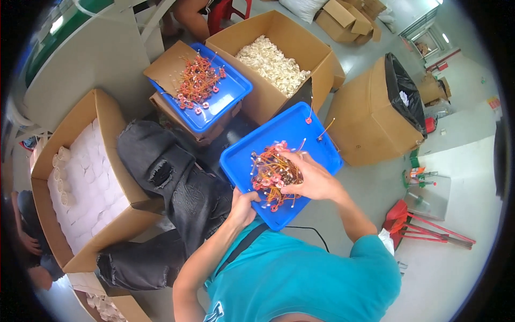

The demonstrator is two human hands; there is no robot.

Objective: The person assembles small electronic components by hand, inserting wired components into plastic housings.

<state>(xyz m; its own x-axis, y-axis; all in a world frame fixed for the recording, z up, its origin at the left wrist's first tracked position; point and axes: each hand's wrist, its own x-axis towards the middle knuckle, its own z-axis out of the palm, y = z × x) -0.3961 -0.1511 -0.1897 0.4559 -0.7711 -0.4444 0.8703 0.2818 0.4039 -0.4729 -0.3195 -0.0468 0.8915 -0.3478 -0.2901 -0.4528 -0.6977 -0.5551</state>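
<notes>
A blue plastic tray tilts in front of me, and my left hand grips its near left edge, thumb over the rim. Inside the tray lies a tangled pile of small pink parts with short orange wires. My right hand is over that pile, its fingers and thumb curled around a clump of the wired parts. A few stray wired parts rest by the tray's far right edge. Beyond, a second blue tray holds another heap of the same wired parts, beside a cardboard flap.
At left stands a carton of white cup-like pieces in rows. A large carton of loose white pieces is at the far side. To the right are a carton lined with a black bag and red-handled dustpans. Another person sits at far left.
</notes>
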